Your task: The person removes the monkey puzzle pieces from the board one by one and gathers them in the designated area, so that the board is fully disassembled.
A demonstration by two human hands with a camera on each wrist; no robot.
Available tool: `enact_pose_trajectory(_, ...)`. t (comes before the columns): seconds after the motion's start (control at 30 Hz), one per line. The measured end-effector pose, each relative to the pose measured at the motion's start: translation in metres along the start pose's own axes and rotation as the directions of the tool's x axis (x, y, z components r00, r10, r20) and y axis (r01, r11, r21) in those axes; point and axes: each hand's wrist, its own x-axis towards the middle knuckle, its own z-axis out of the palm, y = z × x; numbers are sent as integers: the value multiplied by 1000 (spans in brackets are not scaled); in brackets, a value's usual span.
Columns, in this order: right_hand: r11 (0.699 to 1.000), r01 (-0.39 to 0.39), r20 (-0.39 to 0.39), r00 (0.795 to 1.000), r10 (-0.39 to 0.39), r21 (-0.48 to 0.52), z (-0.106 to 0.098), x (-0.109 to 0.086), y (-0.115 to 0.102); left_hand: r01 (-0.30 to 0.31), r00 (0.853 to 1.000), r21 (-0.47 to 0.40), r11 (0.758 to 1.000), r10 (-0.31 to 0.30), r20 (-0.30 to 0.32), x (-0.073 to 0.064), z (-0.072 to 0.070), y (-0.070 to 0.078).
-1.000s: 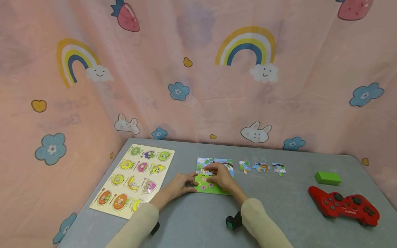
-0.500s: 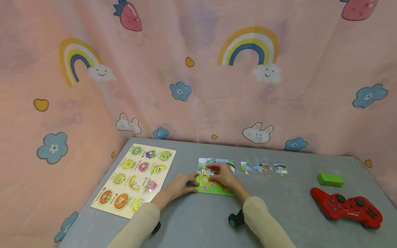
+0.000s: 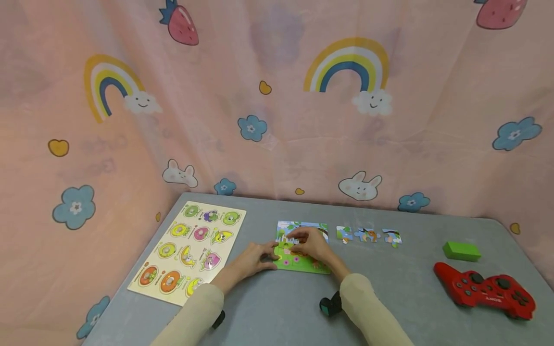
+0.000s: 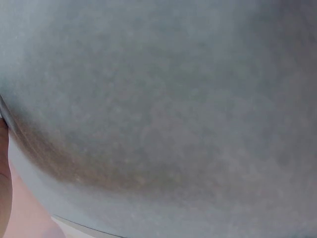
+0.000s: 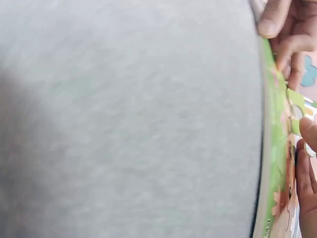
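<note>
A jigsaw puzzle board (image 3: 303, 265) with a green meadow picture lies at the middle of the table. My left hand (image 3: 254, 258) grips its left edge; in the right wrist view, the left thumb (image 5: 268, 25) is at the rim and the fingers are bent onto the board. Over the board's middle, my right hand (image 3: 312, 244) pinches a green-edged puzzle piece (image 5: 294, 101), which looks slightly raised in the right wrist view. The hand covers part of the picture. Three loose puzzle pieces, a left (image 3: 344, 233), a middle (image 3: 367, 234) and a right one (image 3: 391, 236), lie beyond to the right.
To the left lies a cream fruit-picture board (image 3: 196, 247). A green block (image 3: 461, 251) and a red game controller (image 3: 484, 290) are at the right. Behind the grey table (image 3: 277, 307) hangs a pink patterned curtain (image 3: 277, 158). The left wrist view mostly shows grey tabletop.
The puzzle piece in my right hand has turned or tipped a little over the board, showing more green. My left hand keeps its place; the head view has shifted slightly.
</note>
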Motion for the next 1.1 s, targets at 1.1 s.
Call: enact_pose_trajectory(1.1,871,-334,107,942,317,362,-48,-34,7,50,998,16,999,-50,38,3,-3,10)
